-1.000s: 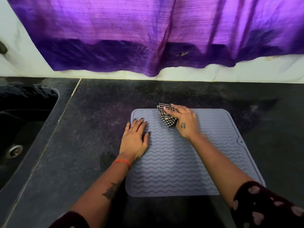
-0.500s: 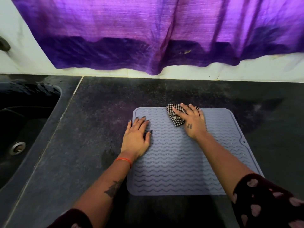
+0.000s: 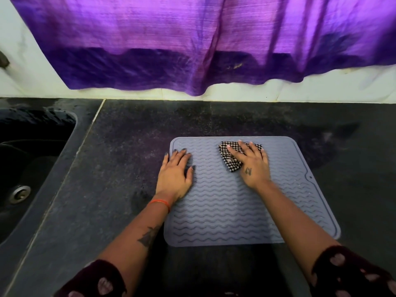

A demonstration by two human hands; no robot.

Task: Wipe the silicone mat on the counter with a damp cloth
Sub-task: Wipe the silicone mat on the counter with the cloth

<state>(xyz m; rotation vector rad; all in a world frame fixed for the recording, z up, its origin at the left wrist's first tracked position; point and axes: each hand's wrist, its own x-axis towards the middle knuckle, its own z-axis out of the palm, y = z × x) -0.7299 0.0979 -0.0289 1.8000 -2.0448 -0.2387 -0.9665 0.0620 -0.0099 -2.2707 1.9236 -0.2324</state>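
Mat (image 3: 246, 211), grey with wavy ridges, lies flat on the dark counter (image 3: 107, 189), right of the sink (image 3: 32, 157). Left hand (image 3: 174, 174) rests flat on the mat's left edge, fingers straight and together, holding nothing. Right hand (image 3: 251, 166) presses a folded checked cloth (image 3: 230, 159) onto the mat near its far edge, fingers stretched out over the fabric rather than curled round it. Behind the counter a purple curtain (image 3: 192, 39) hangs against the white wall.
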